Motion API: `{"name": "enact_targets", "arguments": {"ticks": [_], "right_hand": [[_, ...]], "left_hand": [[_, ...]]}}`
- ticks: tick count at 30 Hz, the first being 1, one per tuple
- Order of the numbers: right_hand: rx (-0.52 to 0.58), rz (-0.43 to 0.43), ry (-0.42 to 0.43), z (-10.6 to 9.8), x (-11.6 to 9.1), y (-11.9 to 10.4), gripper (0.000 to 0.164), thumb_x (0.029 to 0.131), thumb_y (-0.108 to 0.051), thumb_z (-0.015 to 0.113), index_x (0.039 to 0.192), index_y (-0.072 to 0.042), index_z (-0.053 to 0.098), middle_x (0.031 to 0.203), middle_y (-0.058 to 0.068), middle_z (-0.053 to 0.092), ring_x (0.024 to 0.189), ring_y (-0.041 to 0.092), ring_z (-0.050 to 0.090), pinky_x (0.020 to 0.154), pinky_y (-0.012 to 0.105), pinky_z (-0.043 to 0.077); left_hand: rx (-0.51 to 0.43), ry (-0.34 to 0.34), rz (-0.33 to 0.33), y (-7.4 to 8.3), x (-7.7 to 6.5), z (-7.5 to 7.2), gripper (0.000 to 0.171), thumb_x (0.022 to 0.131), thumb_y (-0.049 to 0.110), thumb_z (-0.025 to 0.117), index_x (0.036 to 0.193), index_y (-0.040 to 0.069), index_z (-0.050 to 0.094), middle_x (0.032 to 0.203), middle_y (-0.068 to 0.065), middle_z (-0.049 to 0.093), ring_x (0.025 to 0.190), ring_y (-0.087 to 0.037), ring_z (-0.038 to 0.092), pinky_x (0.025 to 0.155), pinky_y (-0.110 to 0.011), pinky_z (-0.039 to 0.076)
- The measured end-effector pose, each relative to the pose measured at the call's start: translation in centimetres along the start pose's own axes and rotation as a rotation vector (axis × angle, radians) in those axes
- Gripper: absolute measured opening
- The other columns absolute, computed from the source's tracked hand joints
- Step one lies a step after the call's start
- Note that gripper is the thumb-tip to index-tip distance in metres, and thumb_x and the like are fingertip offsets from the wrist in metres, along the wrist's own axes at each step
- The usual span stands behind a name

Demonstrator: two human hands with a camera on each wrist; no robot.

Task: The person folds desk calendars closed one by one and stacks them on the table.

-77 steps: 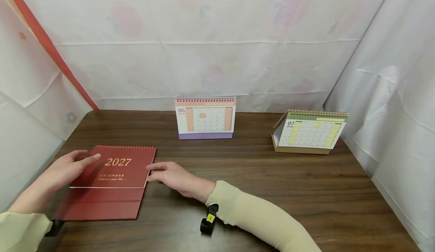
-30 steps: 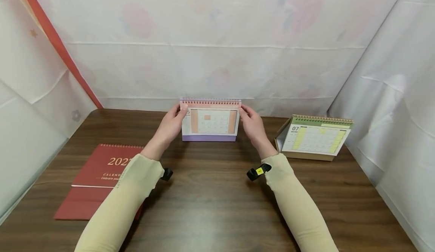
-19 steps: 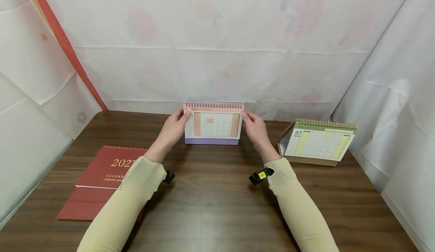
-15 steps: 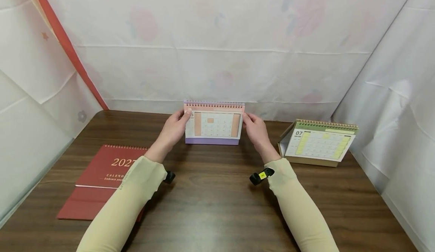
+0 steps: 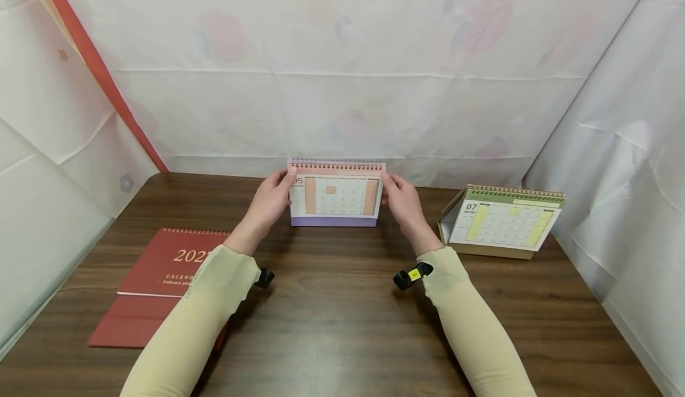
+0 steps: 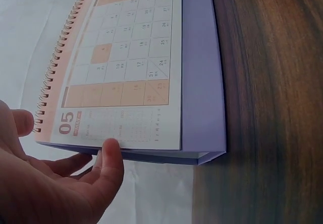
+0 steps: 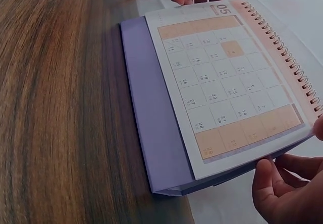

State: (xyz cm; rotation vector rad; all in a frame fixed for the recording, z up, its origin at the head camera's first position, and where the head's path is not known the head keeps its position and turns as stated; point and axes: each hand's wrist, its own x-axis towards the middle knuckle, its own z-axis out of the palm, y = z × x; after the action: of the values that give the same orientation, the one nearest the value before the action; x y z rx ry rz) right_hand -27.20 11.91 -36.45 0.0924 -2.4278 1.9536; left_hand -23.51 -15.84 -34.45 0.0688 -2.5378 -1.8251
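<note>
A spiral-bound desk calendar point(image 5: 339, 198) with a purple base and a peach page marked 05 stands upright on the dark wooden table point(image 5: 332, 325). My left hand point(image 5: 270, 199) holds its left edge, with the thumb near the upper front corner and other fingers behind. At the opposite edge my right hand point(image 5: 402, 202) grips it the same way, high on the side. In the left wrist view the calendar page point(image 6: 126, 57) faces the camera and one fingertip touches the side edge. The right wrist view shows the base point(image 7: 146, 113) against the tabletop.
A red 2027 calendar point(image 5: 141, 263) lies flat at the left, partly covered by my left sleeve. To the right stands a green-topped calendar point(image 5: 503, 224) marked 07, turned at an angle. White printed cloth point(image 5: 342, 58) hangs behind the table.
Both hands have moved from the red calendar to the purple-based one and taken hold of its sides. Lately the left thumb has shifted slightly left, uncovering the 05.
</note>
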Motion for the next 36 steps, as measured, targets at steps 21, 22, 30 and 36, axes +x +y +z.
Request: {"name": "enact_targets", "arguments": {"ticks": [21, 22, 30, 36], "right_hand": [[0.091, -0.086, -0.036, -0.4, -0.8, -1.9, 0.059, 0.108, -0.046, 0.034, 0.149, -0.004, 0.045, 0.155, 0.006, 0.039, 0.145, 0.018, 0.029, 0.116, 0.040, 0.025], [0.103, -0.101, -0.037, -0.4, -0.8, -2.0, 0.058, 0.108, -0.044, 0.034, 0.149, -0.005, 0.045, 0.156, 0.005, 0.040, 0.145, 0.017, 0.029, 0.115, 0.040, 0.025], [0.216, -0.167, 0.017, -0.7, -1.1, -2.8, 0.041, 0.106, -0.021, 0.050, 0.144, -0.006, 0.053, 0.144, 0.009, 0.054, 0.133, 0.016, 0.046, 0.110, 0.038, 0.034], [0.250, -0.208, 0.060, -0.7, -1.3, -3.1, 0.039, 0.100, -0.006, 0.058, 0.139, -0.006, 0.059, 0.132, 0.009, 0.060, 0.119, 0.020, 0.054, 0.098, 0.032, 0.046]], "left_hand": [[-0.151, 0.075, 0.072, 0.6, -0.1, -0.3, 0.064, 0.103, 0.056, 0.037, 0.140, 0.006, 0.056, 0.125, -0.016, 0.059, 0.113, -0.023, 0.056, 0.086, -0.035, 0.054], [-0.150, 0.082, 0.077, 0.7, -0.1, -0.4, 0.063, 0.103, 0.055, 0.039, 0.139, 0.007, 0.057, 0.125, -0.015, 0.060, 0.111, -0.023, 0.057, 0.083, -0.034, 0.054], [-0.127, 0.123, 0.100, 1.2, -0.3, -0.7, 0.052, 0.103, 0.047, 0.048, 0.148, 0.021, 0.051, 0.130, -0.011, 0.061, 0.104, -0.019, 0.056, 0.081, -0.031, 0.052], [-0.135, 0.205, 0.159, 1.3, -0.5, -0.8, 0.042, 0.102, 0.037, 0.057, 0.142, 0.024, 0.058, 0.130, -0.007, 0.063, 0.100, -0.017, 0.056, 0.077, -0.025, 0.051]]}}
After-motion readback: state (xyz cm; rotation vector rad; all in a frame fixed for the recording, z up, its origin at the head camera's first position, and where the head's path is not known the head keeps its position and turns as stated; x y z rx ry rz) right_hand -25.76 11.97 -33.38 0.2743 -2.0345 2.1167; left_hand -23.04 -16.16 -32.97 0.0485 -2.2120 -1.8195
